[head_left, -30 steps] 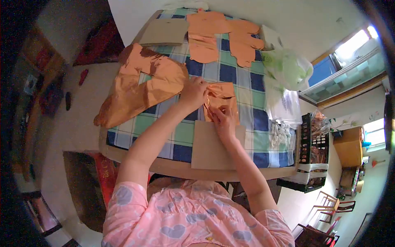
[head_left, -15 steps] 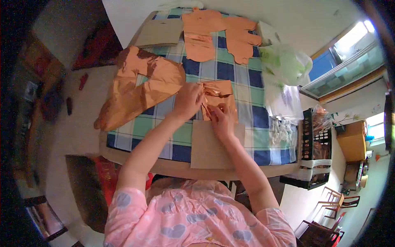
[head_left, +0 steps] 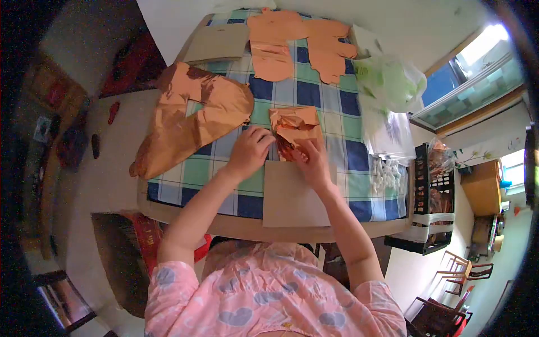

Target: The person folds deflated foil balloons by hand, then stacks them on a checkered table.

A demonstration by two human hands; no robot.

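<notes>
A folded copper-coloured foil balloon (head_left: 300, 119) lies at the middle of the table, creased and crumpled along its left and lower edges. My left hand (head_left: 250, 150) is at its left edge, thumb and fingers pinched together at the crumpled foil. At the lower edge, my right hand (head_left: 312, 163) grips the foil between curled fingers. Below, partly under my right hand, a beige cardboard sheet (head_left: 295, 196) reaches the table's near edge. Left of my left hand a larger flat foil balloon (head_left: 196, 126) is spread out, hanging past the table's left side.
A flat copper foil shape (head_left: 275, 25) and another foil shape (head_left: 328, 50) lie at the far end, beside a second cardboard sheet (head_left: 219, 42). Clear plastic bags (head_left: 390, 135) and white strings (head_left: 390, 177) line the right edge. A black crate (head_left: 424, 224) stands beyond it.
My left hand has shifted down and slightly left, its fingers lower on the foil's left edge. My right hand has moved slightly right, still at the lower edge. More crumpled foil shows between them.
</notes>
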